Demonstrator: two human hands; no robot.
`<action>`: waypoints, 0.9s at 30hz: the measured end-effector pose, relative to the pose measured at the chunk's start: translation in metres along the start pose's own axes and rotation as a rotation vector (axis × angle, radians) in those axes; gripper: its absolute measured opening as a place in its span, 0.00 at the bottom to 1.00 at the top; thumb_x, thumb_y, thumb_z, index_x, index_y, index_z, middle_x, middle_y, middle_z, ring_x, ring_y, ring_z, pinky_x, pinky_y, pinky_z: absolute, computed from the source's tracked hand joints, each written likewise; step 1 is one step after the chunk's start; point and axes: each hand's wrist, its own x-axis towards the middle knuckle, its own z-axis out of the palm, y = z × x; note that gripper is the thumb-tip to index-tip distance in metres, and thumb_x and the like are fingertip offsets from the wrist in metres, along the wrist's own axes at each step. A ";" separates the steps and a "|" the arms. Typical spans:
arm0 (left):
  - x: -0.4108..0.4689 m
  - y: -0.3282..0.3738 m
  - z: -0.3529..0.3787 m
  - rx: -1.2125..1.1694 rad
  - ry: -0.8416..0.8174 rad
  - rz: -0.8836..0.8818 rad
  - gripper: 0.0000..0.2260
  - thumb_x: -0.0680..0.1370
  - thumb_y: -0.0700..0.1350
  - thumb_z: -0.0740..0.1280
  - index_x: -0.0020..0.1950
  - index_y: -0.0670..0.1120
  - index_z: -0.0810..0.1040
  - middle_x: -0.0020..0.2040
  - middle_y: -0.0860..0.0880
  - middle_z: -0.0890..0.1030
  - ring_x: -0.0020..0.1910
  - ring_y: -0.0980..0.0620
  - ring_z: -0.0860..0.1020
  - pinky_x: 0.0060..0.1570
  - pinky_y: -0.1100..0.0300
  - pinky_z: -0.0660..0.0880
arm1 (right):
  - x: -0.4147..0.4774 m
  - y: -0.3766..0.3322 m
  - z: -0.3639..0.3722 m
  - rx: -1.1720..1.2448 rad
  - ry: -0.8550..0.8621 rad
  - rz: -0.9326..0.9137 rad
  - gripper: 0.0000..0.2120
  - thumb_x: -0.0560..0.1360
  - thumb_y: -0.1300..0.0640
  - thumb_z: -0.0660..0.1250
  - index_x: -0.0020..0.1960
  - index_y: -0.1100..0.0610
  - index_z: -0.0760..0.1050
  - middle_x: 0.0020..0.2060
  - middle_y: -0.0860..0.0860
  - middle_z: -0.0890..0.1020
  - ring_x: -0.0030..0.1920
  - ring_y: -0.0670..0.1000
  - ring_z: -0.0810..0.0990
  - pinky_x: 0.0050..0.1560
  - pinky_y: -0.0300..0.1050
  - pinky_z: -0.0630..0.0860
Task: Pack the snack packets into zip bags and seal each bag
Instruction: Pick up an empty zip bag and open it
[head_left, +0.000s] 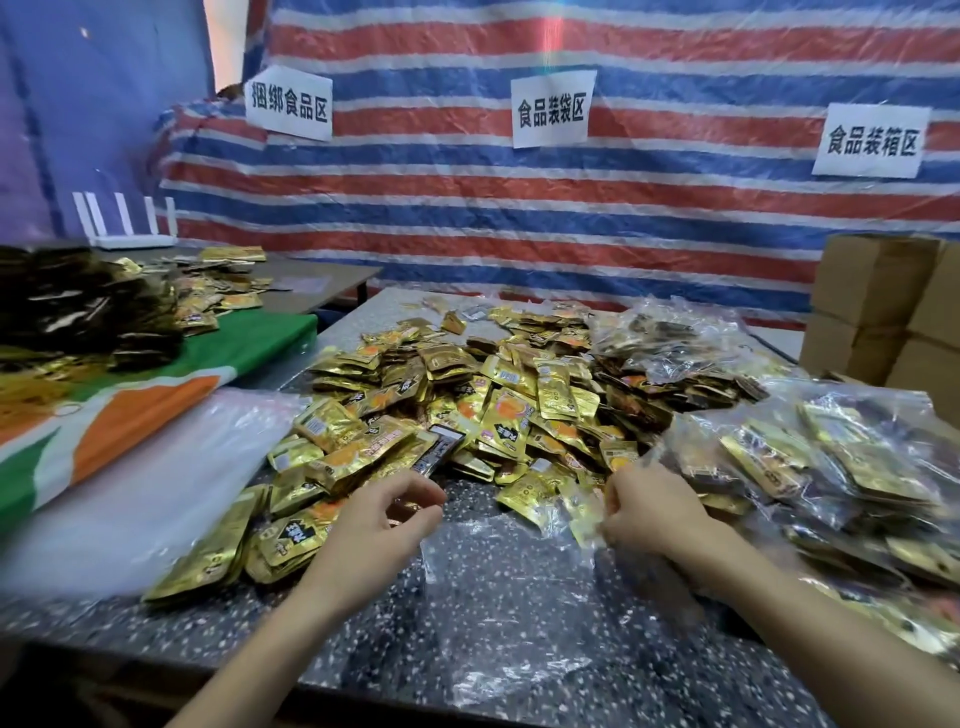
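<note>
A big heap of gold snack packets (457, 395) covers the middle of the speckled table (218, 631). A clear zip bag (514, 587) lies flat in front of me between my arms, holding nothing that I can see. My left hand (382, 525) hovers over the bag's upper left corner, fingers loosely curled, with no packet in it. My right hand (657, 509) pinches the bag's upper right edge, close to a gold packet (530, 496) lying at the heap's front.
Filled zip bags (841, 467) pile up at the right, more at the back (670, 338). A stack of clear unfilled bags (150, 483) lies on the left beside a green and orange cloth (130, 400). Cardboard boxes (883, 312) stand at the far right.
</note>
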 end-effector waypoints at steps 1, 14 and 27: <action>-0.001 0.001 0.001 0.001 -0.011 0.004 0.05 0.78 0.41 0.70 0.47 0.51 0.82 0.44 0.60 0.82 0.40 0.64 0.78 0.38 0.73 0.72 | 0.000 0.000 -0.003 0.093 0.015 0.021 0.03 0.72 0.58 0.69 0.40 0.56 0.77 0.37 0.50 0.82 0.40 0.50 0.81 0.35 0.44 0.75; -0.011 0.044 0.041 -0.151 -0.221 0.097 0.09 0.73 0.55 0.75 0.51 0.55 0.82 0.49 0.57 0.84 0.48 0.59 0.82 0.49 0.61 0.80 | -0.051 -0.025 -0.058 1.368 -0.605 -0.026 0.07 0.76 0.66 0.70 0.49 0.71 0.81 0.45 0.60 0.84 0.40 0.53 0.85 0.40 0.40 0.80; -0.019 0.061 0.031 -0.199 -0.255 0.048 0.07 0.70 0.47 0.79 0.46 0.49 0.86 0.42 0.45 0.85 0.37 0.54 0.80 0.38 0.63 0.74 | -0.083 -0.044 -0.058 1.319 -0.323 -0.155 0.13 0.65 0.55 0.79 0.38 0.65 0.83 0.29 0.55 0.81 0.29 0.48 0.79 0.33 0.38 0.76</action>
